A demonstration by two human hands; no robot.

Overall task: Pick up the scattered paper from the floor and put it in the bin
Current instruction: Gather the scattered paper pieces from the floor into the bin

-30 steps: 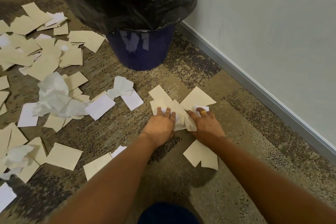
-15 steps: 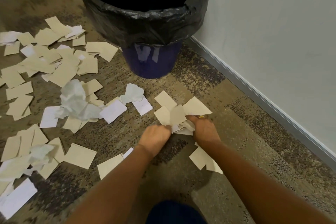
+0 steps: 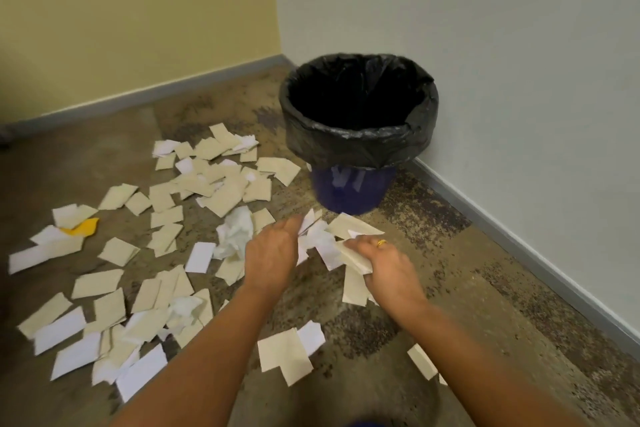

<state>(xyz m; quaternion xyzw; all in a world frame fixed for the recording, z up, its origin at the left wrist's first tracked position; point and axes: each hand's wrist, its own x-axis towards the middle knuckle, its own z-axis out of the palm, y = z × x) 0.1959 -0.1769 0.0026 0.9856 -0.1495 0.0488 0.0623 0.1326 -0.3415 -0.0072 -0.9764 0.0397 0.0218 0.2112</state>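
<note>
**A:** Where are the hands?

**B:** Both are low over the floor (image 3: 450, 305), just in front of the bin (image 3: 353, 191). The left hand (image 3: 273, 253) and right hand (image 3: 388, 263) have a bundle of paper (image 3: 320, 243) between them.

**A:** And the grip of each?

**B:** The right grip is clenched round tan sheets at the bundle's right side, with a gold ring (image 3: 381, 242) on one finger. The left grip grasps the bundle's left side. Its back faces the camera, and white scraps poke out past the fingertips.

**A:** Is the bundle off the floor?

**B:** I cannot tell; it is blurred. It sits near the bin's base, below the rim.

**A:** The bin itself?

**B:** It is blue, with a black bag (image 3: 346, 146) folded over the rim, and it stands upright in the corner beside the grey wall (image 3: 502, 45).

**A:** Other paper?

**B:** Loose paper (image 3: 221, 184), tan and white, lies across the floor left of the bin. A crumpled tissue (image 3: 235, 232) is just left of the left hand, and a yellow scrap (image 3: 83, 227) lies far left. A few pieces lie between the forearms.
</note>
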